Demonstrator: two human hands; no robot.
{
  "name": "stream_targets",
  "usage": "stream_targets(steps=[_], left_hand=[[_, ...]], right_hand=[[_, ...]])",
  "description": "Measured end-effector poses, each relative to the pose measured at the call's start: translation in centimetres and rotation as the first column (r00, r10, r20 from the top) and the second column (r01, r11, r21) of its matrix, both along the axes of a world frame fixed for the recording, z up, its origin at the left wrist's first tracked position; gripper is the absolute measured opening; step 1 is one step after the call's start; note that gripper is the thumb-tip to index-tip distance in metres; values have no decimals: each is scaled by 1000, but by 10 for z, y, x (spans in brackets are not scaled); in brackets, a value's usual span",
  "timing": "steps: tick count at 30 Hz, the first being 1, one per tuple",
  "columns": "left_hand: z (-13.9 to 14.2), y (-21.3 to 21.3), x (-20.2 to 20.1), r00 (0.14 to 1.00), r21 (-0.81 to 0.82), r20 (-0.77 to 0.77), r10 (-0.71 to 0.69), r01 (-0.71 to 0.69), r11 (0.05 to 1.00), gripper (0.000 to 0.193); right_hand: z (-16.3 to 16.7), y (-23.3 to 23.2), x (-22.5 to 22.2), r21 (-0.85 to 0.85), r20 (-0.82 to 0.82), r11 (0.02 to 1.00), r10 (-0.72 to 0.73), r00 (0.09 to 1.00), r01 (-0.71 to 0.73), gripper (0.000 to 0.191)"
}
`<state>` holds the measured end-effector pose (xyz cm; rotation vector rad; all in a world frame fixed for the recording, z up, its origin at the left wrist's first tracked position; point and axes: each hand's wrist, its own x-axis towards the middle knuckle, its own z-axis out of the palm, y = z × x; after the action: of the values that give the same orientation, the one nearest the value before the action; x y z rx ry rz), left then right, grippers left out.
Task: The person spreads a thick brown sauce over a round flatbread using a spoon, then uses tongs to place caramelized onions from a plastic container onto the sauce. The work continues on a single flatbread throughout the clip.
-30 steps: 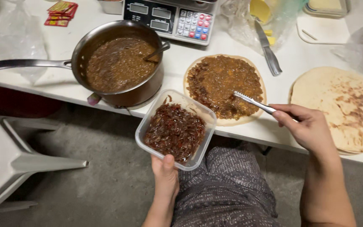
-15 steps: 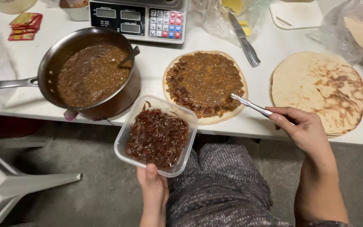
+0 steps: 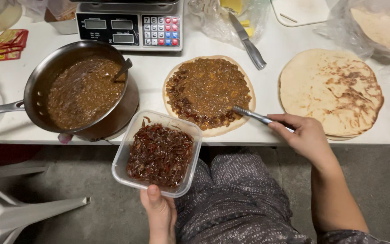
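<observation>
Gripping the plastic tub [image 3: 159, 153] by its near rim with my left hand [image 3: 159, 212], off the table's front edge.
Light, bendy, so support underneath; right hand [image 3: 305, 135] pinches the metal utensil [image 3: 253, 116], tip on the topped flatbread [image 3: 208, 94] at the front edge.

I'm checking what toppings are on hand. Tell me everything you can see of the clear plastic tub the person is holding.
The tub is a squarish, clear plastic container with rounded corners and no lid. It is mostly full of dark reddish-brown shredded strips that look glossy. The left hand holds it from its near edge, thumb over the rim, roughly level, just off the table edge. Its far rim lies close by the pan.
</observation>
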<state>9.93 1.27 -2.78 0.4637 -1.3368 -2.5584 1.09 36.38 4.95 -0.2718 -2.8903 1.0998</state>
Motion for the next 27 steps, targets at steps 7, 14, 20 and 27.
stream_targets(steps=[7, 14, 20, 27], left_hand=[[-3, -1, -3, 1000, -12, -21, 2, -2, 1000, 119], [-3, -1, -4, 1000, 0, -14, 2, -2, 1000, 120], [2, -3, -4, 1000, -45, 29, -10, 11, 999, 126], [2, 0, -5, 1000, -32, 11, 5, -4, 999, 124]], right_hand=[[11, -8, 8, 27, -186, 997, 72, 980, -68, 28], [12, -16, 10, 140, -194, 987, 101, 976, -74, 27], [17, -11, 12, 177, -197, 984, 70, 978, -35, 27], [9, -23, 12, 211, -293, 969, 185, 938, -126, 27]])
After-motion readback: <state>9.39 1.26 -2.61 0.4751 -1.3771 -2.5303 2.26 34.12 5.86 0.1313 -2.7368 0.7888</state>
